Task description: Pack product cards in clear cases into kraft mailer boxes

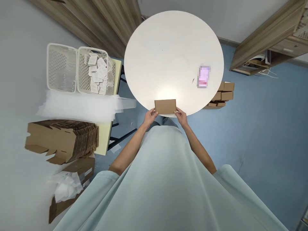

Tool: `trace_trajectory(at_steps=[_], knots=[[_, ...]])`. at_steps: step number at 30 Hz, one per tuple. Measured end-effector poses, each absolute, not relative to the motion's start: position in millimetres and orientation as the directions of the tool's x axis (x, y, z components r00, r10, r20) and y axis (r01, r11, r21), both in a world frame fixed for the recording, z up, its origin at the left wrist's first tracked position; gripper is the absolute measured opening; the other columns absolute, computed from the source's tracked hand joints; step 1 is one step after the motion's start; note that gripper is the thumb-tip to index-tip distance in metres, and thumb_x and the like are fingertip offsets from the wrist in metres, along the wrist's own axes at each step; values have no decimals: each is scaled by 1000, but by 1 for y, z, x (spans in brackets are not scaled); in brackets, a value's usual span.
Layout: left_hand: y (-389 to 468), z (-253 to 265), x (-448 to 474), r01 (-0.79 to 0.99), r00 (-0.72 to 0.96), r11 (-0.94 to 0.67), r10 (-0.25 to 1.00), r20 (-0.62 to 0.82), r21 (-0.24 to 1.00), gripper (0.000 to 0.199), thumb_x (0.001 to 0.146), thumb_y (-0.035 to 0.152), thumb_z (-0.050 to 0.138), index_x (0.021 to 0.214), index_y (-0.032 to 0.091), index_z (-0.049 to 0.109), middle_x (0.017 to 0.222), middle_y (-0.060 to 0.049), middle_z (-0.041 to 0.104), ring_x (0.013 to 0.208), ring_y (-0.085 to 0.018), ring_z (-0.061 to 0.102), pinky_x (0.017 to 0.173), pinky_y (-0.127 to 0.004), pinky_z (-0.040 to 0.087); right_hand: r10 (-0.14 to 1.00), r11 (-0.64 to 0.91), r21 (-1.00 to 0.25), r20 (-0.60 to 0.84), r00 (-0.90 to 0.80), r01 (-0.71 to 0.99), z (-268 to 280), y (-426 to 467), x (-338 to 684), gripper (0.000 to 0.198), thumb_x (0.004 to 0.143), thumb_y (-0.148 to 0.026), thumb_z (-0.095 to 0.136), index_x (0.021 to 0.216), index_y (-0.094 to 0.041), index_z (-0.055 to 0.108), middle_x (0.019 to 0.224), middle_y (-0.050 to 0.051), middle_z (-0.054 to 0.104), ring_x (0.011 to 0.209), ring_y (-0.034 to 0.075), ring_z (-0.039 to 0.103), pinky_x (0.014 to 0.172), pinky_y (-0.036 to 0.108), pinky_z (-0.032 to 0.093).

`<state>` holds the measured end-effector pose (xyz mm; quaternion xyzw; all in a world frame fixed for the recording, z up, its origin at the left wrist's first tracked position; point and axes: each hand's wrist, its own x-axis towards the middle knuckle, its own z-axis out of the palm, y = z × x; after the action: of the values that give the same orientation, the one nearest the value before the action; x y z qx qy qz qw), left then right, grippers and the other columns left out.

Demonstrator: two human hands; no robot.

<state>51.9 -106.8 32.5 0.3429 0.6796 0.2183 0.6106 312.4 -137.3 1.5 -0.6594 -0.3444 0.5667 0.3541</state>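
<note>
A small brown cardboard box (pixel 165 106), its top closed, is held level at the near edge of the round white table (pixel 173 41). At its left end my left hand (pixel 150 116) grips the side, with the thumb at the near corner. My right hand (pixel 181 116) holds the opposite end in much the same way. Both hands are closed on the box, and some fingers are hidden behind its ends. Whether the box rests on the tabletop or is slightly lifted, I cannot tell.
A pixelated pink object (pixel 203 77) lies on the table's right. Closed brown boxes (pixel 226 91) are stacked beyond the right edge. On a side table at left are a white basket (pixel 80 70) of small white packets, white sheets (pixel 79 104) and flattened cartons (pixel 53 138).
</note>
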Motion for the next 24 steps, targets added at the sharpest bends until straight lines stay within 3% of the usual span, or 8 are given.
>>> trace_trajectory(at_steps=[6, 11, 17, 24], knots=[[-147, 70, 52, 106, -22, 650, 758, -651, 753, 81, 93, 56, 90, 158, 14, 67, 146, -21, 80, 124, -32, 82, 119, -56, 63, 846, -521, -850, -526, 83, -74, 34, -164, 318, 107, 72, -88, 87, 154, -20, 75, 147, 16, 80, 129, 36, 79, 114, 58, 65], [-198, 80, 69, 39, -26, 603, 798, -602, 797, 87, 92, 69, 88, 157, 14, 69, 141, -22, 81, 126, -34, 82, 119, -57, 64, 858, -510, -860, -510, 66, -18, 57, -212, 340, 106, 73, -92, 85, 154, -24, 74, 139, 16, 83, 121, 36, 82, 105, 56, 69], [-270, 85, 121, -4, 39, 649, 761, -648, 761, 75, 99, 64, 85, 156, 17, 69, 141, -21, 81, 129, -33, 82, 120, -54, 65, 848, -520, -853, -512, 139, 33, 82, -298, 391, 104, 77, -93, 82, 155, -24, 70, 140, 19, 81, 116, 34, 83, 104, 54, 69], [-312, 92, 201, 5, 114, 669, 738, -665, 743, 77, 90, 62, 93, 147, 15, 73, 133, -20, 84, 119, -33, 84, 119, -57, 64, 807, -564, -825, -555, 201, -16, 100, -367, 474, 96, 77, -90, 85, 146, -26, 73, 135, 17, 83, 112, 35, 85, 102, 54, 70]])
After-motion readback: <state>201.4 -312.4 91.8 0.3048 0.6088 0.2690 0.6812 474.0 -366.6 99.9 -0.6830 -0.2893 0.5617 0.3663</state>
